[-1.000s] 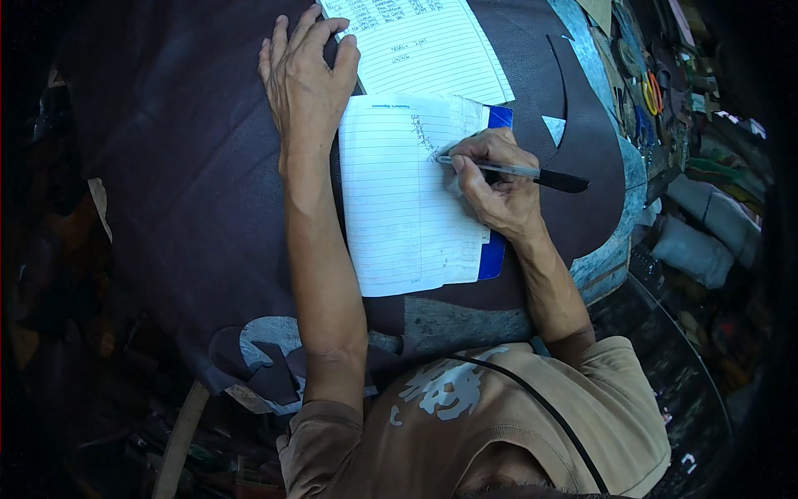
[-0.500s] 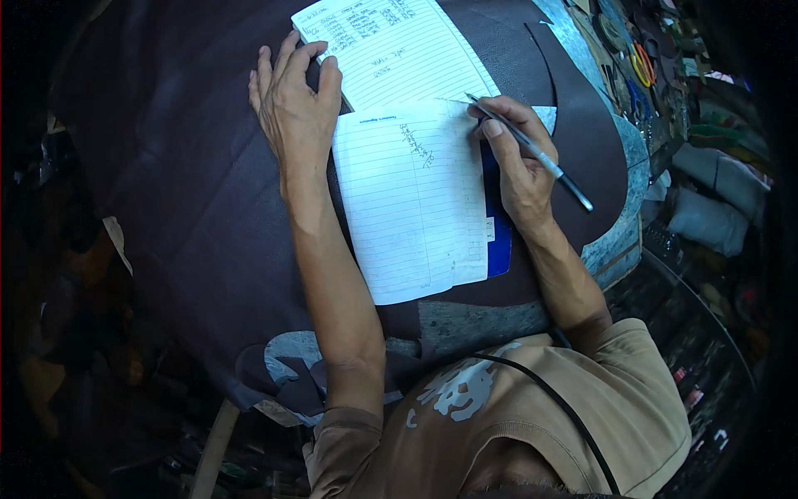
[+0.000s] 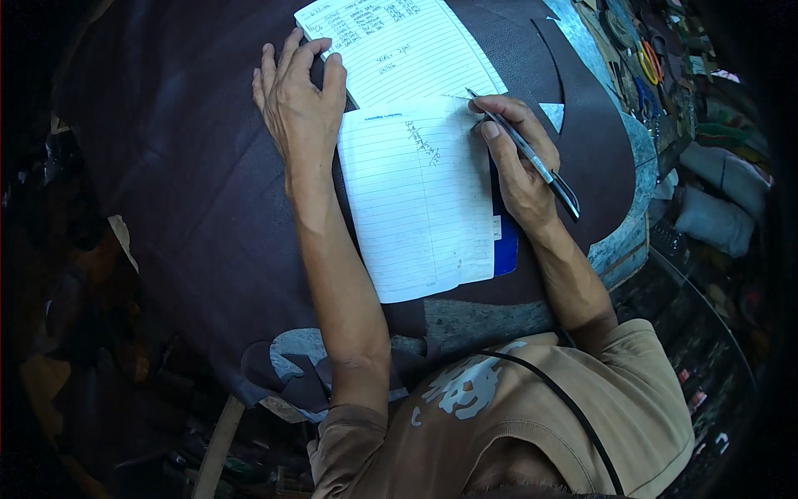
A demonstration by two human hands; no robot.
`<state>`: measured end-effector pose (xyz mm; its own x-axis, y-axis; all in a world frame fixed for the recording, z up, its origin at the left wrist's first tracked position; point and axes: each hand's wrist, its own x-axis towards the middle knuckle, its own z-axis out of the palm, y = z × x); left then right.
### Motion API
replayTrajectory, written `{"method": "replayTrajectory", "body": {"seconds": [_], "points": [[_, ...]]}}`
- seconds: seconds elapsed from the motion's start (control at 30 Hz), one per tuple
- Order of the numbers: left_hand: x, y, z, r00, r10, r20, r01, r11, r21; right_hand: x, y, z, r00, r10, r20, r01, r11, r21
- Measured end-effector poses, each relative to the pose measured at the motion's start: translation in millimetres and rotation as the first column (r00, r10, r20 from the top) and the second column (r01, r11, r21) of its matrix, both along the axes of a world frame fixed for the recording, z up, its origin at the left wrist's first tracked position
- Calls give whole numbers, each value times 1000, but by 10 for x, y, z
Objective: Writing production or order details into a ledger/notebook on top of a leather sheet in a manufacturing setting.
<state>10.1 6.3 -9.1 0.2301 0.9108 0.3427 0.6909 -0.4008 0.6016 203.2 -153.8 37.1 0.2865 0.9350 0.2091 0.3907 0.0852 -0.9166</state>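
An open lined notebook (image 3: 420, 216) lies on a large sheet of dark brown leather (image 3: 191, 166). Handwriting covers part of its far page, and a short slanted note crosses the near page. My right hand (image 3: 519, 158) grips a pen (image 3: 540, 166) between thumb and fingers, its tip close to the right end of the fold between the pages. Flat and with fingers apart, my left hand (image 3: 299, 104) rests at the far page's left edge, partly on the leather. A blue cover (image 3: 505, 256) shows from under the near page's right side.
Cut leather scraps (image 3: 303, 391) lie at the near left edge of the worktable (image 3: 478, 320). A slit strip of leather (image 3: 544, 62) is at the far right. Beyond it are scissors with orange and yellow handles (image 3: 648, 62) among tools, and pale bags (image 3: 715, 220).
The pen has turned a little in my right hand, so its clip now shows and its rear end points more toward me. The whole view has shifted slightly.
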Motion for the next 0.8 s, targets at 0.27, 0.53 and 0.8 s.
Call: {"method": "replayTrajectory", "body": {"seconds": [0.27, 0.53, 0.8], "points": [[3, -12, -12, 1000, 4, -2, -4, 1000, 3, 14, 5, -23, 1000, -9, 29, 8, 999, 37], [-10, -1, -21, 998, 16, -61, -16, 1000, 5, 7, -6, -35, 1000, 9, 13, -9, 1000, 26], [-4, -18, 3, 998, 18, -54, -18, 1000, 0, 1, -6, -33, 1000, 8, 16, -8, 1000, 10]]}}
